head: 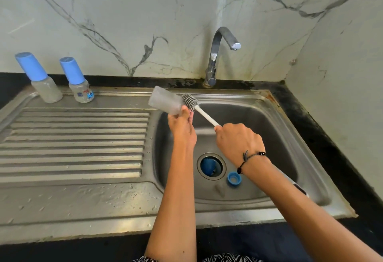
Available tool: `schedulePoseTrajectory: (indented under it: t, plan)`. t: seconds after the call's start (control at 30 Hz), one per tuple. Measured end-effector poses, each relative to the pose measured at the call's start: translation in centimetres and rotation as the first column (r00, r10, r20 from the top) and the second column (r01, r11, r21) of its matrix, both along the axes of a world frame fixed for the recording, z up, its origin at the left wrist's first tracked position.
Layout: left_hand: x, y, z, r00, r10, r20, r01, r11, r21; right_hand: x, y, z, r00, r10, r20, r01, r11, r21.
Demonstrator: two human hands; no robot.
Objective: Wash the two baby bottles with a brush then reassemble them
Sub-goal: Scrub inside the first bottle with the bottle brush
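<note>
**Bottle body and brush up over the sink basin**

So the left hand (pixel 182 126) is gripping an open, cap-less bottle body (pixel 164 100) near its mouth end, holding it tipped on its side above the left edge of the sink (pixel 290 137), base pointing up and left toward the drainboard (pixel 72 143). The right hand (pixel 238 139) has its fingers wrapped round the white handle of the bottle brush (pixel 199 109), and the grey bristle head sits right at the bottle's mouth, just outside it as far as I can see. There's a thin dark bracelet (pixel 247 158) on the right wrist.

Down in the basin, one blue cap (pixel 208 165) is sitting in the drain hole, and a blue screw ring (pixel 233 178) lies on the basin floor just to the right of the drain. There's a pale clear thing near the ring, too blurry to call.

Back left on the table, at the far edge of the drainboard, two more baby bottles stand upright with blue caps on: a plain one (pixel 41 79) furthest left and one with a little printed picture (pixel 79 81) beside it, close but not touching. The tap (pixel 217 54) curves over the back of the sink with no water coming out. Marble-look wall (pixel 124 23) behind everything.
</note>
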State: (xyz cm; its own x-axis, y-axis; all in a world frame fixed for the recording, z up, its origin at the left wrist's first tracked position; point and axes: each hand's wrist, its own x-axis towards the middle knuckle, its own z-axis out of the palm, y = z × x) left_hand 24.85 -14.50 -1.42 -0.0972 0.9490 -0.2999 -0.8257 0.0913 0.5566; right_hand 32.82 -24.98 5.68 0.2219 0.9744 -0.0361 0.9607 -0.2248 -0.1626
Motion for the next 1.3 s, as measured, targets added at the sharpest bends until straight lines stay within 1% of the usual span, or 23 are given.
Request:
schedulePoseTrajectory:
  t: [0.07,0.1,0.27,0.33,0.4,0.47,0.53,0.57,0.63,0.7,0.9,1.0,1.1,1.2,1.23,1.3]
  plan:
    - [0.0,0.1,0.1,0.999,0.048,0.003,-0.048,0.998,-0.045,-0.4,0.0,0.0,1.0,0.014,0.006,-0.014,1.0,0.007]
    - [0.0,0.2,0.1,0.999,0.052,-0.001,-0.052,0.998,-0.038,-0.5,0.1,0.0,1.0,0.019,0.011,-0.019,1.0,0.016]
    - [0.3,0.2,-0.3,0.994,0.01,-0.109,-0.002,0.997,0.078,-0.2,1.9,0.6,1.0,-0.018,0.005,0.018,0.999,0.05]
    - [0.4,0.1,-0.1,0.994,-0.023,-0.111,0.035,0.994,0.1,0.1,2.5,0.9,1.0,-0.02,0.007,0.02,0.998,0.059]
    - [0.4,0.0,0.3,0.998,-0.066,-0.006,0.066,0.993,0.098,0.2,2.9,0.9,1.0,-0.018,0.018,0.017,0.998,0.065]
    - [0.3,-0.1,0.9,0.982,-0.104,0.156,0.092,0.992,0.084,0.1,2.8,0.8,0.999,-0.017,0.034,0.014,0.997,0.07]
    - [0.2,-0.2,1.3,0.955,-0.075,0.288,0.064,0.997,0.048,-0.1,2.4,0.7,0.999,-0.011,0.047,0.008,0.997,0.071]
    - [0.2,-0.3,1.2,0.946,-0.035,0.323,0.029,0.999,0.025,-0.3,2.1,0.7,0.999,-0.006,0.054,0.002,0.998,0.065]
    - [0.3,-0.6,0.4,0.946,0.04,0.32,-0.029,0.999,-0.039,-0.5,1.3,0.6,0.998,0.01,0.062,-0.012,0.999,0.04]
    - [0.1,-0.8,-0.3,0.959,0.061,0.276,-0.045,0.997,-0.065,-0.8,0.5,0.2,0.999,0.013,0.047,-0.014,1.0,0.024]
    - [0.4,-0.5,0.1,0.981,-0.042,0.188,0.03,0.997,0.066,-0.7,1.8,1.3,0.999,-0.013,0.037,0.011,0.999,0.047]
    - [0.3,-0.6,0.2,0.979,-0.076,0.189,0.058,0.994,0.096,-0.4,2.9,1.3,1.0,-0.022,0.022,0.021,0.999,0.027]
    - [0.8,-0.6,0.5,0.976,-0.071,0.207,0.061,0.997,0.054,-0.6,3.3,0.9,1.0,-0.028,0.014,0.028,0.999,0.017]
    - [0.7,-0.4,0.8,0.941,-0.066,0.331,0.05,0.997,0.054,-1.0,2.5,0.7,1.0,-0.019,0.016,0.018,1.0,0.019]
    - [0.6,-0.3,0.6,0.94,-0.058,0.336,0.044,0.998,0.051,-1.1,2.1,0.6,1.0,-0.016,0.015,0.015,1.0,0.02]
    - [0.3,-0.1,0.0,0.955,-0.034,0.293,0.039,0.999,-0.011,-1.2,1.2,0.3,1.0,-0.011,0.01,0.011,1.0,0.017]
